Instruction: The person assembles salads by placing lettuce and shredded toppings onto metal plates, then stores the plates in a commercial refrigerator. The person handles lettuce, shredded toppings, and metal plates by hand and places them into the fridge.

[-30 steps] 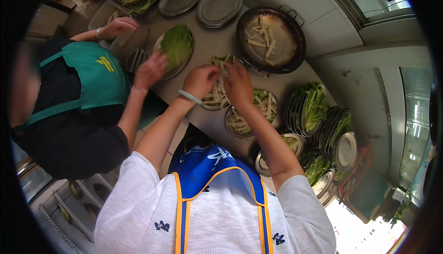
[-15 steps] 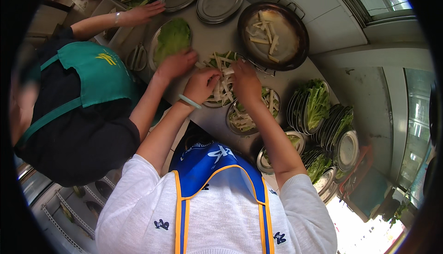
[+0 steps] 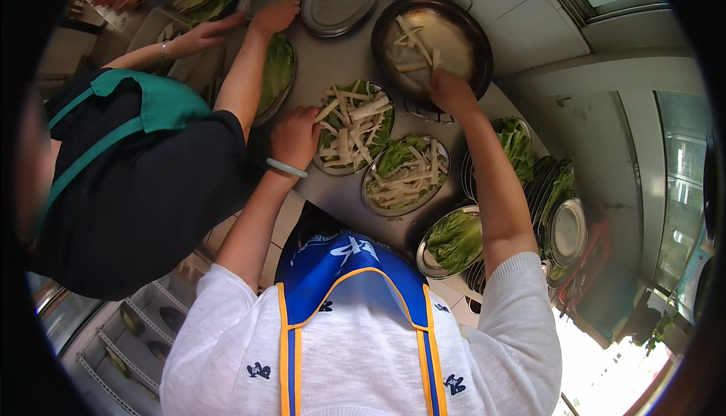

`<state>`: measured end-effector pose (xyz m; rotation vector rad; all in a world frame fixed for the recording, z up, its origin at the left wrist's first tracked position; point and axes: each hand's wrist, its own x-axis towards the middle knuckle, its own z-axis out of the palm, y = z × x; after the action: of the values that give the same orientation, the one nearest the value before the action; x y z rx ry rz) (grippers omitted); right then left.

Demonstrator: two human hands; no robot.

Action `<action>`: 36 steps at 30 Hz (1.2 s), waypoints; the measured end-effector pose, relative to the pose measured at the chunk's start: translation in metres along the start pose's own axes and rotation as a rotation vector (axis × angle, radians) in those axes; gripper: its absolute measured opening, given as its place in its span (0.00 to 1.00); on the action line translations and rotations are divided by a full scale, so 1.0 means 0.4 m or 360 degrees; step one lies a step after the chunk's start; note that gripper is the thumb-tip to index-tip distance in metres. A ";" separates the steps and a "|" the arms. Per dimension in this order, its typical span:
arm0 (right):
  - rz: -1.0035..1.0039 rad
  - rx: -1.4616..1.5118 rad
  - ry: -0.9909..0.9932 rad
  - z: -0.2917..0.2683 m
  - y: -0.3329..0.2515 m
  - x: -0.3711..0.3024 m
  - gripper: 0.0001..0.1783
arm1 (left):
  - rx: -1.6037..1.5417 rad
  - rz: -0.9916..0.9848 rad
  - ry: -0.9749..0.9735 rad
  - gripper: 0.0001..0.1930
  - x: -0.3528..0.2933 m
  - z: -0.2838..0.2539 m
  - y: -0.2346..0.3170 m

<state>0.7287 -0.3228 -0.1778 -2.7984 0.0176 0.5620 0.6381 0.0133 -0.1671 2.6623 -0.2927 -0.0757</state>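
My right hand (image 3: 454,92) reaches over the near edge of a wide, dark-rimmed pan (image 3: 470,19). Its closed fingertips are on a pale food strip (image 3: 436,58). More cream-coloured strips lie in the pan. My left hand (image 3: 295,138), a pale bangle on its wrist, is beside the left rim of an oval plate (image 3: 330,169). Its fingers are curled close to strip ends there; what they grip is unclear. That plate carries green leaves under heaped pale strips (image 3: 361,125). A second oval metal plate (image 3: 393,211), nearer me, bears lettuce and strips too.
On the left, a co-worker in a green apron (image 3: 170,106) reaches toward stacked metal plates. A lettuce-lined plate (image 3: 280,76) is below that arm. Another lettuce plate (image 3: 433,268) is under my right forearm. Several stacked plates with leaves (image 3: 556,181) stand at the right, near the wall.
My right hand has moved from the strip-covered plate to the pan. My left hand has drawn back to that plate's left side. The co-worker's nearer hand has moved up toward the stacked plates.
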 end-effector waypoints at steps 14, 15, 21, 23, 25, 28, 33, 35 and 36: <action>0.0014 0.0169 0.0352 0.010 -0.078 0.153 0.33 | -0.0751 -0.0158 -0.0046 0.15 0.084 0.077 -0.024; 0.0027 0.0298 0.0296 0.001 -0.075 0.159 0.33 | -0.0803 -0.0120 -0.0086 0.14 0.087 0.074 -0.022; 0.0153 0.0056 0.0444 -0.004 -0.114 0.130 0.29 | -0.0304 0.0446 0.0003 0.11 0.072 0.069 0.006; 0.0152 0.0019 0.0407 0.001 -0.125 0.131 0.30 | -0.0265 0.0379 0.0098 0.11 0.065 0.077 0.019; 0.0206 0.0192 0.0294 0.004 -0.123 0.149 0.33 | -0.0192 0.0340 0.0249 0.12 0.059 0.084 0.031; 0.0154 0.0361 0.0263 0.012 -0.085 0.165 0.33 | -0.0253 0.0286 0.0320 0.13 0.045 0.083 0.039; 0.0186 0.1155 0.0158 -0.016 -0.011 0.145 0.28 | -0.0377 0.0205 0.0338 0.14 0.013 0.073 0.060; 0.0176 0.1492 0.0165 -0.042 -0.006 0.114 0.25 | -0.0433 0.0198 0.0357 0.14 0.006 0.072 0.076; 0.0183 0.1597 0.0185 -0.064 -0.002 0.090 0.23 | -0.0434 0.0201 0.0360 0.14 0.005 0.072 0.084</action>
<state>0.7717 -0.3276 -0.1686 -1.8453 0.3750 0.2832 0.6304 -0.0290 -0.1778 2.3493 -0.3480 0.2093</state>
